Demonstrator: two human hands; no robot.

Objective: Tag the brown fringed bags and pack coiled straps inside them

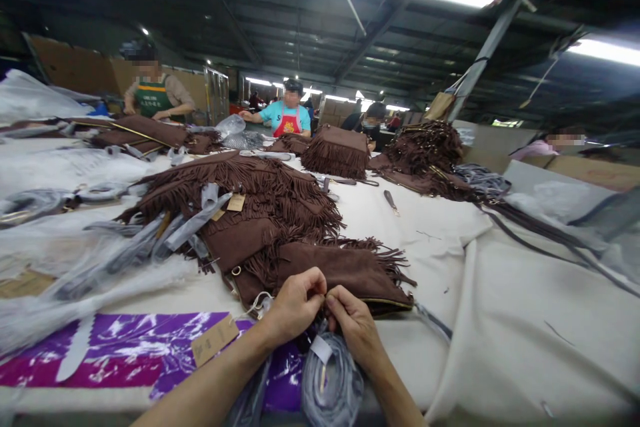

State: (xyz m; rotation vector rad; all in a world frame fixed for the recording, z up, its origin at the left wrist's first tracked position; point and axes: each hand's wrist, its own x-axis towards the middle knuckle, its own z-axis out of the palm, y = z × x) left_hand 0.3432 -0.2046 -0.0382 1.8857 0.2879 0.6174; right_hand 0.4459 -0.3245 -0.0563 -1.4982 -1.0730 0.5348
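Observation:
My left hand [296,302] and my right hand [351,320] meet at the near edge of a brown fringed bag [335,267], fingertips pinched close together. Whatever sits between the fingers is too small and hidden to make out. The bag lies flat, its gold zipper running along the near side. Just below my hands hangs a coiled strap wrapped in clear plastic [333,380], with a small white label on it. Beside my left forearm is a tan cardboard tag [215,339], and a white string loops near the bag's edge.
More brown fringed bags [240,180] are heaped behind, with another stack [337,147] farther back. Plastic-wrapped straps [130,260] lie at left. A purple plastic sheet [125,347] and white serrated strip [76,350] are near the front edge. Co-workers [155,94] sit across the cloth-covered table [540,320].

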